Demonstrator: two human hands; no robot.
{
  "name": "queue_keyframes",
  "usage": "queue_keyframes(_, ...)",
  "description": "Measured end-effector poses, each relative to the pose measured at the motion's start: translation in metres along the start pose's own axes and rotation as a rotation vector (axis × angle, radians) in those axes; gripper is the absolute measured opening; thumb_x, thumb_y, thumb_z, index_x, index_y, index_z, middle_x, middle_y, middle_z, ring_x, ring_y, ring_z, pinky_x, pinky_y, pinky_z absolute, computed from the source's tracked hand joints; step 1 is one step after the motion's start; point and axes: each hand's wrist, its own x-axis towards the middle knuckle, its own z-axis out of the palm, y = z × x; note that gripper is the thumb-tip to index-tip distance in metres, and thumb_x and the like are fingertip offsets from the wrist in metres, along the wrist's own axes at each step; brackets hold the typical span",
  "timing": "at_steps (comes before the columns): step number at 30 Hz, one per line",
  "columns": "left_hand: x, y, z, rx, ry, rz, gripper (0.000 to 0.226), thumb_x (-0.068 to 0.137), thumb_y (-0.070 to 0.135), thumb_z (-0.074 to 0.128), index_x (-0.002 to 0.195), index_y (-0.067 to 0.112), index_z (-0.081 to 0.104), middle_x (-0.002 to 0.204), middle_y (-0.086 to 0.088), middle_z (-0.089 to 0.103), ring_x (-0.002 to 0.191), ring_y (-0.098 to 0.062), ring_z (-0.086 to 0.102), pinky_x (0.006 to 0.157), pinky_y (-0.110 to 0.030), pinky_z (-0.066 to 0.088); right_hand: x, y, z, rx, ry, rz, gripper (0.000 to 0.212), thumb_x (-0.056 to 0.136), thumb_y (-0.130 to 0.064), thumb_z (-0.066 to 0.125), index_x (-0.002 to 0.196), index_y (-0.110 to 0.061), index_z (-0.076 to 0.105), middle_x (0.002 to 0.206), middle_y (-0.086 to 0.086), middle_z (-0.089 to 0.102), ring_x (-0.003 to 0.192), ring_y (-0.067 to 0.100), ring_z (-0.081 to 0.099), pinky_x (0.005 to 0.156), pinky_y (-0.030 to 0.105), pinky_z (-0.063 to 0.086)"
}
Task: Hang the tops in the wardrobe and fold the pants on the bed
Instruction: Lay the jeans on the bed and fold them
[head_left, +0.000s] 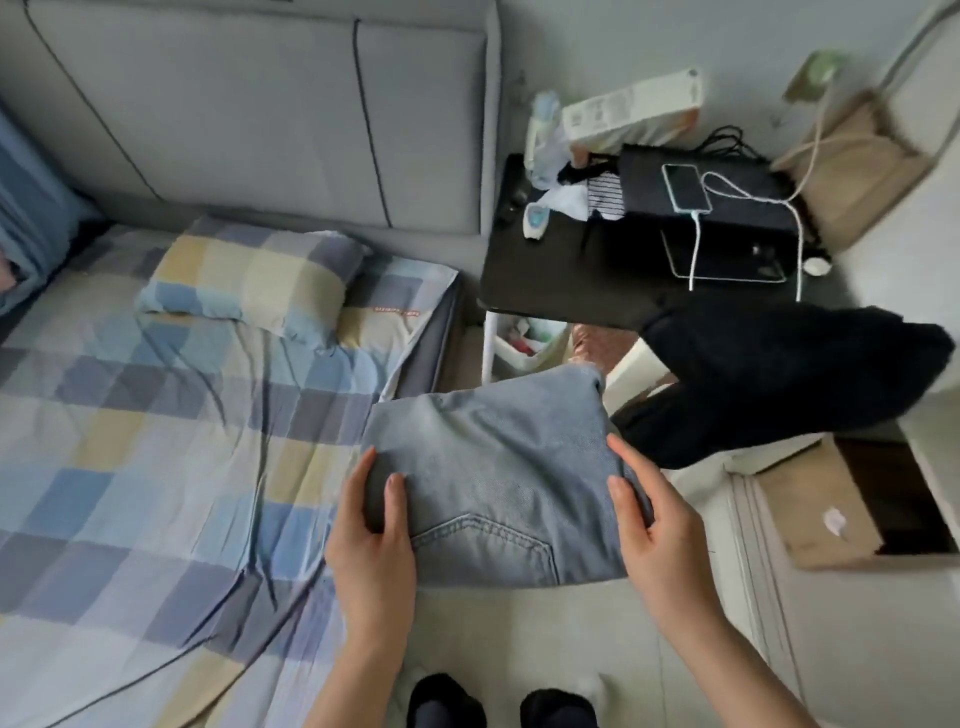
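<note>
Head view, the only one we have. We hold the folded jeans (498, 478) between both hands, off the bed edge and over the floor. Left hand (371, 540) grips the left side of the bundle, thumb on top, fingers curled under and out of sight. Right hand (660, 535) grips the right side the same way, thumb laid on the denim. A back pocket faces up between the two grips, nearer our body.

Left of the left hand lies the bed (130, 441) with its checked sheet; a pillow (249, 280) sits up-left, well apart from the jeans. Beyond the right hand a black garment (769, 384) hangs off the dark side table (561, 265), its lower end close to the jeans' right edge; we cannot tell if they touch. A phone (685, 189) on a cable lies on that table. A cardboard box (810, 519) stands on the floor just right of the right hand. Wardrobe not in view.

Step, as we judge it: the pants look folded, and we are carrying them to be set down. Next move calls for swinging the bundle left over the sheet, lowering it flat, keeping both grips until it rests so the fold holds. After that the black garment likely wants sorting.
</note>
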Motion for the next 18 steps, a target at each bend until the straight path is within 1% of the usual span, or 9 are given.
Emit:
queue_keyframes(2,-0.026,0.018,0.039,-0.014,-0.058,0.025,0.033,0.095,0.042,0.055,0.129,0.043,0.054,0.119,0.029,0.058,0.109,0.015,0.050,0.090,-0.013,0.038,-0.002,0.022,-0.044,-0.074,0.057,-0.012,0.036,0.095,-0.014,0.053,0.130,-0.017,0.058,0.100,-0.008,0.062,0.081,-0.006,0.056,0.076,0.003,0.039)
queue_keyframes(3,-0.039,0.025,0.056,-0.013,-0.082,0.040,0.034,0.095,0.041,0.055,0.129,0.042,0.053,0.120,0.031,0.056,0.110,0.017,0.048,0.093,-0.015,0.038,-0.003,0.034,-0.065,-0.115,0.081,-0.023,0.036,0.095,-0.014,0.052,0.130,-0.016,0.058,0.104,-0.003,0.062,0.089,-0.002,0.056,0.081,0.004,0.039)
queue_keyframes(5,-0.068,0.037,0.093,0.007,-0.131,0.096,0.034,0.095,0.037,0.056,0.128,0.042,0.053,0.116,0.037,0.052,0.109,0.023,0.044,0.091,-0.010,0.035,-0.007,0.060,-0.108,-0.182,0.132,-0.029,0.036,0.094,-0.013,0.052,0.129,-0.015,0.059,0.111,0.005,0.055,0.103,-0.003,0.051,0.089,0.003,0.036)
queue_keyframes(7,-0.097,0.048,0.127,0.022,-0.182,0.151,0.036,0.094,0.034,0.057,0.128,0.044,0.052,0.111,0.040,0.049,0.106,0.027,0.042,0.085,-0.001,0.033,-0.011,0.084,-0.147,-0.225,0.192,-0.027,0.034,0.093,-0.013,0.052,0.125,-0.014,0.063,0.116,0.006,0.052,0.106,-0.006,0.049,0.090,0.002,0.035)
queue_keyframes(9,-0.125,0.056,0.163,0.029,-0.279,0.182,0.038,0.093,0.034,0.059,0.129,0.042,0.052,0.109,0.038,0.048,0.104,0.027,0.042,0.083,0.005,0.029,-0.021,0.107,-0.186,-0.251,0.242,-0.004,0.030,0.092,-0.012,0.051,0.118,-0.011,0.067,0.117,0.006,0.055,0.103,-0.001,0.054,0.088,0.005,0.040)
queue_keyframes(10,-0.136,0.059,0.176,0.040,-0.330,0.193,0.039,0.093,0.034,0.059,0.130,0.040,0.051,0.109,0.035,0.048,0.103,0.026,0.042,0.083,0.006,0.029,-0.026,0.117,-0.200,-0.258,0.262,0.008,0.029,0.092,-0.011,0.051,0.115,-0.010,0.068,0.116,0.006,0.058,0.101,0.002,0.057,0.087,0.008,0.042)
queue_keyframes(12,-0.161,0.064,0.205,0.073,-0.457,0.218,0.043,0.092,0.036,0.060,0.134,0.038,0.049,0.110,0.032,0.046,0.104,0.027,0.040,0.082,0.001,0.032,-0.041,0.138,-0.232,-0.286,0.328,0.058,0.028,0.091,-0.010,0.051,0.112,-0.008,0.070,0.113,0.005,0.063,0.099,0.006,0.060,0.085,0.014,0.047)
queue_keyframes(15,-0.193,0.070,0.242,0.126,-0.627,0.272,0.051,0.088,0.039,0.064,0.135,0.037,0.048,0.106,0.024,0.045,0.099,0.028,0.039,0.075,-0.005,0.032,-0.066,0.163,-0.267,-0.336,0.436,0.131,0.025,0.090,-0.009,0.053,0.108,-0.008,0.071,0.111,0.003,0.065,0.097,0.009,0.064,0.081,0.021,0.052)
queue_keyframes(18,-0.215,0.076,0.286,0.195,-0.820,0.301,0.057,0.084,0.039,0.070,0.136,0.035,0.048,0.117,0.011,0.048,0.097,0.011,0.046,0.081,-0.015,0.036,-0.090,0.182,-0.293,-0.332,0.542,0.303,0.025,0.091,-0.012,0.053,0.108,-0.012,0.071,0.111,-0.002,0.065,0.096,0.001,0.062,0.080,0.015,0.050)
